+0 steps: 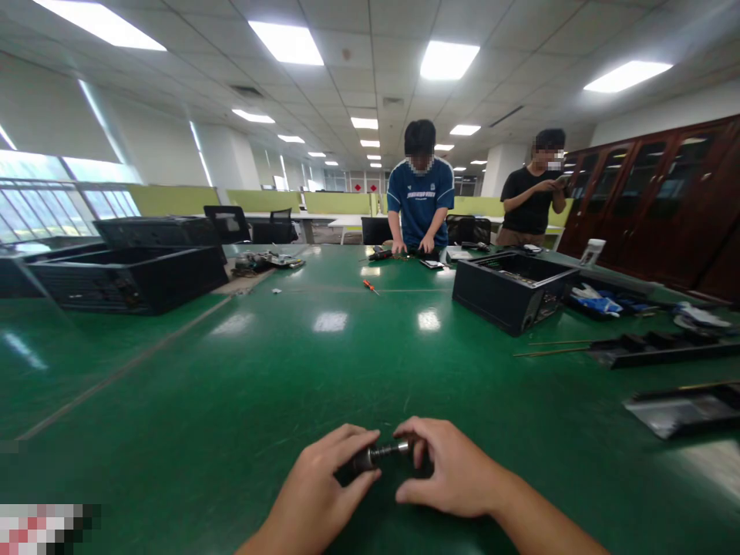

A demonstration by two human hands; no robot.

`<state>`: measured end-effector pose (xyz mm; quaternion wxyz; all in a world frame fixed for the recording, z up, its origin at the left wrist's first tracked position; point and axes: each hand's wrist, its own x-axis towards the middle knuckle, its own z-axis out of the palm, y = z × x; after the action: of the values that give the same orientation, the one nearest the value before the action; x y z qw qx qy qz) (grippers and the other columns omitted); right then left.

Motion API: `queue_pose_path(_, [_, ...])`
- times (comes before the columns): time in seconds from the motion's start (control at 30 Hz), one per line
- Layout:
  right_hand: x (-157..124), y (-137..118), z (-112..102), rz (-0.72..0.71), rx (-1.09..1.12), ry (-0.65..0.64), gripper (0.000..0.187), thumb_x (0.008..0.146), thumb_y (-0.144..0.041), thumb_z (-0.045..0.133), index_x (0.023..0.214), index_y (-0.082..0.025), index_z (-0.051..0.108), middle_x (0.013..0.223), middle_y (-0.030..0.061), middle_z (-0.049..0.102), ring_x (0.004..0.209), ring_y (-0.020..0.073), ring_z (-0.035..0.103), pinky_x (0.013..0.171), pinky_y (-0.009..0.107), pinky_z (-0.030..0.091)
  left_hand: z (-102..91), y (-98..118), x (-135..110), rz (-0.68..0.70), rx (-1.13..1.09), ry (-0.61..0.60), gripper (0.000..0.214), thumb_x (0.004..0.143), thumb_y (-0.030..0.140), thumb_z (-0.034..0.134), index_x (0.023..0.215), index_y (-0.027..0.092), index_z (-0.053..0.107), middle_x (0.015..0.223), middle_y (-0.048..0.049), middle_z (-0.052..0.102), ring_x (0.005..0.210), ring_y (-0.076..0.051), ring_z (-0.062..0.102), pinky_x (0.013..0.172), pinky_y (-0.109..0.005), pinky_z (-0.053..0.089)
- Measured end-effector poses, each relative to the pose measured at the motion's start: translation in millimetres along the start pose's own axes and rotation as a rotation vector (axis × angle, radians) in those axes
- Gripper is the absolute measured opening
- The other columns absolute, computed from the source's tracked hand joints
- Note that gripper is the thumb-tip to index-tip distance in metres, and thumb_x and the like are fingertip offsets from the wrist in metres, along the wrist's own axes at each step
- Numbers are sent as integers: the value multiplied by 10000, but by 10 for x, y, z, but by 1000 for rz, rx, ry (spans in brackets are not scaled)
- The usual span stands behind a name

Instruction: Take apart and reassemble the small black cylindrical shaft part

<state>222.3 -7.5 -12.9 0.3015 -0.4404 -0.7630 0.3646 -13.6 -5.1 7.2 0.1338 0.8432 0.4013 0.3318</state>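
Note:
Low over the near edge of the green table [324, 362], my two hands grip one small cylindrical tool [381, 453], dark with a shiny metal section. My left hand [327, 486] is closed round its dark left end. My right hand [448, 466] is closed on its metal right end, fingers curled over it. Most of the tool is hidden under my fingers.
An open black computer case [512, 289] stands at the right, with loose black panels [664, 348] beyond it. Another black case [130, 274] lies at the left. A red-handled screwdriver [370, 287] lies mid-table. Two people stand at the far side, one leaning on the table.

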Motion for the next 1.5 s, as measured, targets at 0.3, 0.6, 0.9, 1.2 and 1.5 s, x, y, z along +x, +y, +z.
queue_pose_path(0.3, [-18,-129,36,-99,-98,94,461,719,-259,774,1163,-220,659,978,38,667,857,203,628,779,298,473,103,-73,-63,-53,-12,74,610,686,126,759,1240,316,593,1026,22,788,905,-184,764,881,-277,601])
queue_pose_path(0.6, [-52,-154,101,-178,-192,91,173,778,-250,703,944,-202,705,842,30,686,785,199,634,722,294,449,189,-45,-149,41,2,60,730,671,75,755,1303,347,511,1051,23,770,930,-177,752,894,-283,593])
queue_pose_path(0.9, [-40,-130,112,-243,-152,103,130,860,-240,643,951,-193,723,835,37,711,783,184,649,734,275,455,157,-30,-142,70,22,59,706,710,104,768,1312,348,493,1051,18,764,919,-174,751,864,-279,604])
queue_pose_path(1.2, [-45,-97,130,-246,-146,130,120,818,-200,667,933,-203,704,844,27,705,788,183,649,725,276,449,157,-54,-168,60,35,66,677,716,112,765,1302,331,506,1064,5,765,926,-182,751,867,-292,608])
queue_pose_path(1.5, [-48,-109,116,-237,-166,140,97,823,-209,659,909,-200,702,815,25,699,760,179,648,712,275,449,119,-16,-131,89,39,97,689,675,84,789,1263,331,529,1031,19,773,901,-174,757,835,-270,615])
